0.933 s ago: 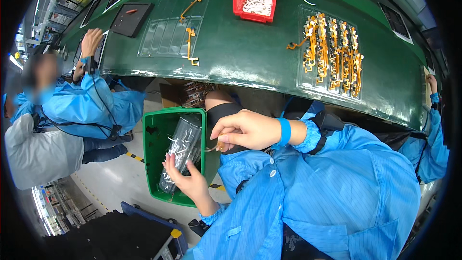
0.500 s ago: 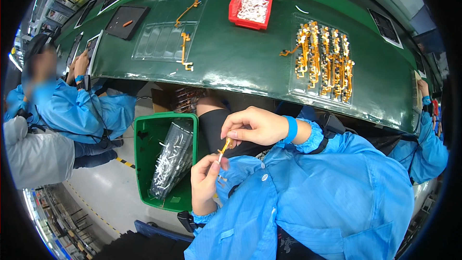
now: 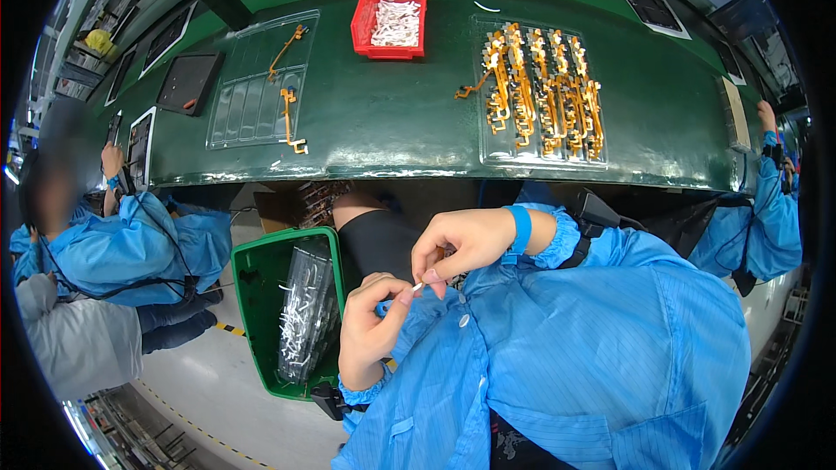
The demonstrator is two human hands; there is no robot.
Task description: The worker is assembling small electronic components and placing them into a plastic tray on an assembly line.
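Just above my lap, my left hand (image 3: pixel 370 320) and my right hand (image 3: pixel 470 242) meet at the fingertips. A small white strip (image 3: pixel 418 286) shows between them, pinched by my left thumb and finger, with my right thumb against it. My right fingers are curled closed around an orange flex cable, which they now almost wholly hide. On the bench in front, a clear tray (image 3: pixel 492 155) carries rows of orange flex cables (image 3: pixel 549 91). A red bin (image 3: pixel 359 26) of small white pieces (image 3: pixel 396 23) stands to its left.
Two flex cables lie on another clear tray (image 3: pixel 235 109), beside a black tray (image 3: pixel 189 83). Left of my legs stands a green bin (image 3: pixel 246 296) containing clear plastic trays (image 3: pixel 306 313). The bench edge (image 3: pixel 392 176) runs ahead of my hands. People in blue work at both sides.
My hands have come closer together, the right one lower. The orange cable that showed between them is now mostly covered by fingers. My view has turned, shifting the bench leftward.
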